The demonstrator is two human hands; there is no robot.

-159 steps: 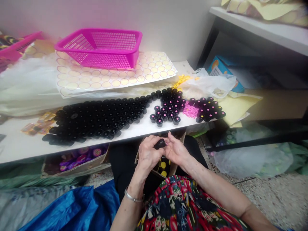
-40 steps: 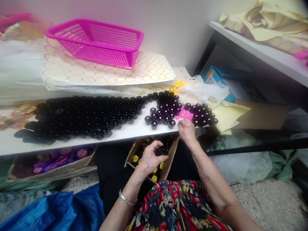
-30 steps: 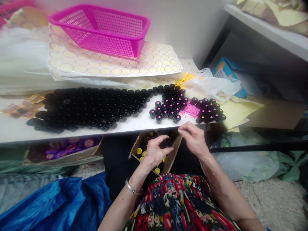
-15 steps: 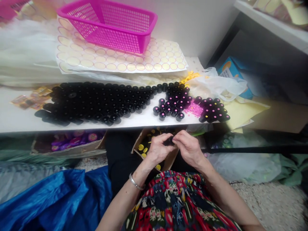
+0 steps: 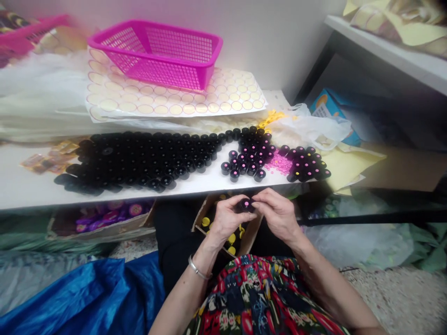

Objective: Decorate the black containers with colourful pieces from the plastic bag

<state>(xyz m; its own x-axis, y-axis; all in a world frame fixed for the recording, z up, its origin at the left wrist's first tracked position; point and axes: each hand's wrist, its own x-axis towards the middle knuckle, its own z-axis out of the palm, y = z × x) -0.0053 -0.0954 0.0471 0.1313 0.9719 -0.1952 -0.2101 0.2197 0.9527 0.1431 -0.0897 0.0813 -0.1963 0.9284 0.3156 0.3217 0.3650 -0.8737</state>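
Observation:
Thumb and fingers of my left hand (image 5: 228, 216) grip a small black cylindrical piece (image 5: 246, 204) with a pink dot on its top. Against its right side, the fingertips of my right hand (image 5: 275, 211) are pinched together, touching the edge. Both hands are over an open cardboard box (image 5: 250, 232) with yellow round pieces in it, just below the table edge. On the white table stand black cylinders with pink dots (image 5: 243, 166), beside a heap of small pink discs (image 5: 279, 163).
Many plain black cylinders (image 5: 146, 156) cover the table's left part. Behind them, a pink basket (image 5: 167, 70) sits on sheets of round labels (image 5: 146, 109). Right are a plastic bag (image 5: 310, 130) and yellow paper (image 5: 352, 163). A box of purple-wrapped items (image 5: 101, 228) is below.
The black piece in my hands now shows its pink-dotted top upward; earlier its top was hidden by my fingers. My right fingertips have shifted to its edge. The view has tilted slightly up.

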